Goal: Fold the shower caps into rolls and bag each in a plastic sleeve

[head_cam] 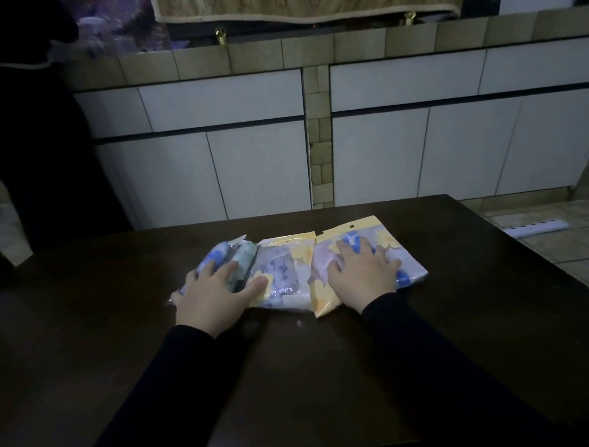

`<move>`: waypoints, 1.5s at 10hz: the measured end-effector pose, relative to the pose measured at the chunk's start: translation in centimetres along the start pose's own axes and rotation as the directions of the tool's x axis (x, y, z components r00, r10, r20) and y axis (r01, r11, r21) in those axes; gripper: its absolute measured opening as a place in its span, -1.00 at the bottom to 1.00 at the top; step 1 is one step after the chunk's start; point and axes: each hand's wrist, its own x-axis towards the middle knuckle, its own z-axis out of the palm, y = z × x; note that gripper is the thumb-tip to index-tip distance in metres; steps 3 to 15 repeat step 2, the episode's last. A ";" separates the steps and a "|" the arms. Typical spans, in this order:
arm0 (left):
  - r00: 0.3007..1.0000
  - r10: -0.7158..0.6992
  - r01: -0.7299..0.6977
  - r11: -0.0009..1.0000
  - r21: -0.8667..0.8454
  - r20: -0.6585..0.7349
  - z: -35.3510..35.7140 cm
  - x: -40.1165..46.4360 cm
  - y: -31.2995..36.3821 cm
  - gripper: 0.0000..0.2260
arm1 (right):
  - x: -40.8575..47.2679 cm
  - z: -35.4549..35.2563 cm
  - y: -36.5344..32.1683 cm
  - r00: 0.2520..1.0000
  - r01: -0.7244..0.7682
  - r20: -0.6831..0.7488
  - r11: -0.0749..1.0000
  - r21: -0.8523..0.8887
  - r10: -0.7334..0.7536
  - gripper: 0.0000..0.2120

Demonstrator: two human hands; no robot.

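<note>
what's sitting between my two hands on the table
In the head view, the middle packet, a bagged shower cap, lies between the left hand and right hand. Each hand presses flat on its own packet.

Three bagged packets (289,271) lie in a row across the table's (333,379) far half, touching edge to edge, no gap between them. The left hand (208,293) and right hand (362,276) lie flat on the outer two. Dark tabletop shows bare nearer in and out to both sides. Beyond the far edge, a white cabinet front (314,133) walls off the reach.
</note>
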 end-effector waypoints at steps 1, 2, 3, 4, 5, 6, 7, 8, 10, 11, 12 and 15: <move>1.000 0.011 -0.010 1.000 -0.026 0.025 -0.2 -0.4 0.1 -0.30 | 0.1 0.0 -0.2 1.000 0.027 -0.014 1.000 0.011 -0.026 -0.48; 0.997 0.075 -0.077 0.995 -0.070 -0.037 -1.1 -1.1 -0.3 -0.36 | -0.6 -1.4 0.5 0.982 0.101 -0.167 0.990 0.102 -0.083 -0.48; 0.997 0.075 -0.077 0.995 -0.070 -0.037 -1.1 -1.1 -0.3 -0.36 | -0.6 -1.4 0.5 0.982 0.101 -0.167 0.990 0.102 -0.083 -0.48; 0.997 0.075 -0.077 0.995 -0.070 -0.037 -1.1 -1.1 -0.3 -0.36 | -0.6 -1.4 0.5 0.982 0.101 -0.167 0.990 0.102 -0.083 -0.48; 0.997 0.075 -0.077 0.995 -0.070 -0.037 -1.1 -1.1 -0.3 -0.36 | -0.6 -1.4 0.5 0.982 0.101 -0.167 0.990 0.102 -0.083 -0.48; 0.997 0.075 -0.077 0.995 -0.070 -0.037 -1.1 -1.1 -0.3 -0.36 | -0.6 -1.4 0.5 0.982 0.101 -0.167 0.990 0.102 -0.083 -0.48; 0.997 0.075 -0.077 0.995 -0.070 -0.037 -1.1 -1.1 -0.3 -0.36 | -0.6 -1.4 0.5 0.982 0.101 -0.167 0.990 0.102 -0.083 -0.48; 0.997 0.075 -0.077 0.995 -0.070 -0.037 -1.1 -1.1 -0.3 -0.36 | -0.6 -1.4 0.5 0.982 0.101 -0.167 0.990 0.102 -0.083 -0.48; 0.997 0.075 -0.077 0.995 -0.070 -0.037 -1.1 -1.1 -0.3 -0.36 | -0.6 -1.4 0.5 0.982 0.101 -0.167 0.990 0.102 -0.083 -0.48; 0.997 0.075 -0.077 0.995 -0.070 -0.037 -1.1 -1.1 -0.3 -0.36 | -0.6 -1.4 0.5 0.982 0.101 -0.167 0.990 0.102 -0.083 -0.48; 0.997 0.075 -0.077 0.995 -0.070 -0.037 -1.1 -1.1 -0.3 -0.36 | -0.6 -1.4 0.5 0.982 0.101 -0.167 0.990 0.102 -0.083 -0.48; 0.997 0.075 -0.077 0.995 -0.070 -0.037 -1.1 -1.1 -0.3 -0.36 | -0.6 -1.4 0.5 0.982 0.101 -0.167 0.990 0.102 -0.083 -0.48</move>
